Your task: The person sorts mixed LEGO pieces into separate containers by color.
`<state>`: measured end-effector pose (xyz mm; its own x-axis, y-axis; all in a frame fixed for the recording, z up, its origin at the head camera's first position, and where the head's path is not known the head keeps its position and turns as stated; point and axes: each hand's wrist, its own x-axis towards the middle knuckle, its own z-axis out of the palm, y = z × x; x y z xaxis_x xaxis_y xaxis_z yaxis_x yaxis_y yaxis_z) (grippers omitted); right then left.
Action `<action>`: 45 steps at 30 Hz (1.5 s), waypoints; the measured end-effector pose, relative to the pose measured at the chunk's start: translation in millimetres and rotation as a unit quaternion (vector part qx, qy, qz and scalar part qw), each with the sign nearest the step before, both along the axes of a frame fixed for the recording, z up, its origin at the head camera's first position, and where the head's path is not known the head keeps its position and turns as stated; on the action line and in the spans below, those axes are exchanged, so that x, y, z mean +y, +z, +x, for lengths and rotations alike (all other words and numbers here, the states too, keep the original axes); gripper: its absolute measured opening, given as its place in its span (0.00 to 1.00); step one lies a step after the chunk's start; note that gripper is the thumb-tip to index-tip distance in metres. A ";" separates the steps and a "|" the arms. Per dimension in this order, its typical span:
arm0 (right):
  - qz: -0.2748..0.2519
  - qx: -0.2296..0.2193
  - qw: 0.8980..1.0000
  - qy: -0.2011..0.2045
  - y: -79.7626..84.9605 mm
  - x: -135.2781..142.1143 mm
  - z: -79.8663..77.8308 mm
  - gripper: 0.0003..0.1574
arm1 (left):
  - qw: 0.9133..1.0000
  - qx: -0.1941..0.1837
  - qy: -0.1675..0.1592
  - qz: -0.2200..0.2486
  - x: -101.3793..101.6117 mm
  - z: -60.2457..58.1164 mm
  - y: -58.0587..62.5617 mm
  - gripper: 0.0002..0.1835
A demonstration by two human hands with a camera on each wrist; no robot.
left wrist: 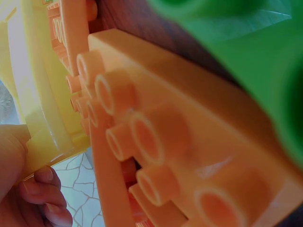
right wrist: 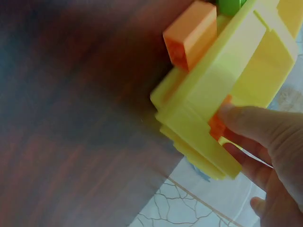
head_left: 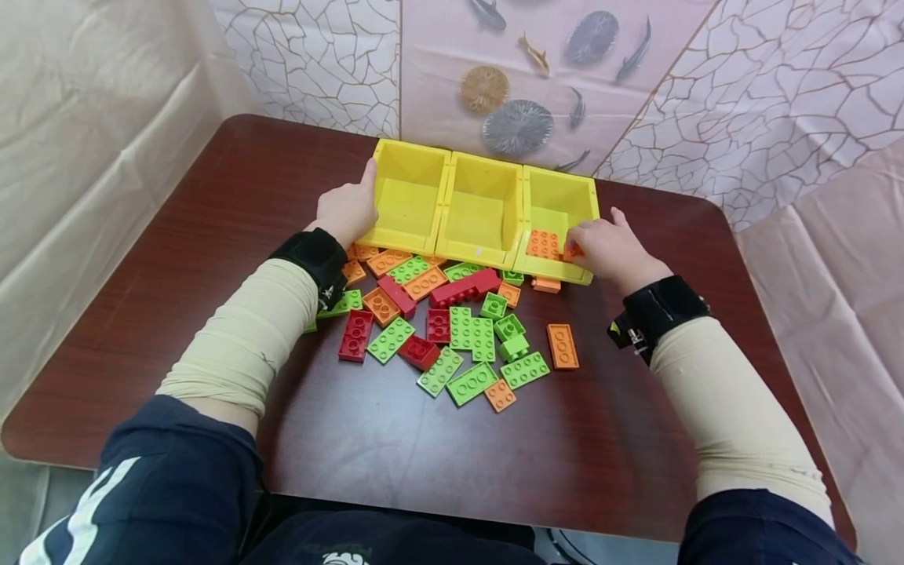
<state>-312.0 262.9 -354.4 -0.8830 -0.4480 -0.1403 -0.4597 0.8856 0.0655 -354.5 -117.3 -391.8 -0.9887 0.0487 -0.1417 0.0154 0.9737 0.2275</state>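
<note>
A yellow bin with three compartments (head_left: 477, 256) stands towards the back of the table. My left hand (head_left: 346, 210) grips its left end, and the left wrist view shows curled fingers (left wrist: 45, 194) by the bin's edge. At the right compartment, my right hand (head_left: 613, 249) pinches an orange brick (right wrist: 218, 126) between thumb and fingers, just inside the wall. Another orange brick (head_left: 542, 244) lies studs up on that compartment's floor. The left and middle compartments hold no bricks. My right hand covers part of the pinched brick, so its full size is hidden.
Green, red and orange bricks lie loose before the bin, among them a long red brick (head_left: 464, 288) and a green one (head_left: 472, 384). Apart on the right lies an orange brick (head_left: 563, 347). A patterned cloth (head_left: 523, 86) hangs behind the brown table (head_left: 339, 447).
</note>
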 end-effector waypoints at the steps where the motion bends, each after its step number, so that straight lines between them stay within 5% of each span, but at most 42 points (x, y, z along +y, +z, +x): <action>1: 0.008 -0.011 1.000 0.000 1.0 -0.5 -2.4 0.05 | 1.000 0.001 0.001 0.000 0.5 -0.2 -0.2 0.44; 10: 0.036 -0.079 0.996 -0.003 0.9 4.8 -12.5 0.06 | 1.000 -0.006 -0.001 0.010 8.0 1.6 1.1 0.44; 23: 0.016 -0.057 0.998 -0.004 3.9 3.0 5.2 0.09 | 1.000 0.000 -0.003 0.012 7.4 2.4 3.5 0.44; 32: -0.071 0.045 0.996 0.038 -3.6 3.7 47.5 0.10 | 1.000 -0.003 -0.002 0.007 3.6 1.4 1.9 0.44; 38: -0.062 -0.015 0.998 -0.014 -15.2 0.2 84.5 0.14 | 1.000 -0.004 0.000 0.009 1.4 1.9 3.2 0.44; 45: -0.025 -0.062 0.993 -0.097 -27.1 -8.9 107.0 0.26 | 1.000 -0.008 -0.001 0.007 1.9 2.6 3.8 0.44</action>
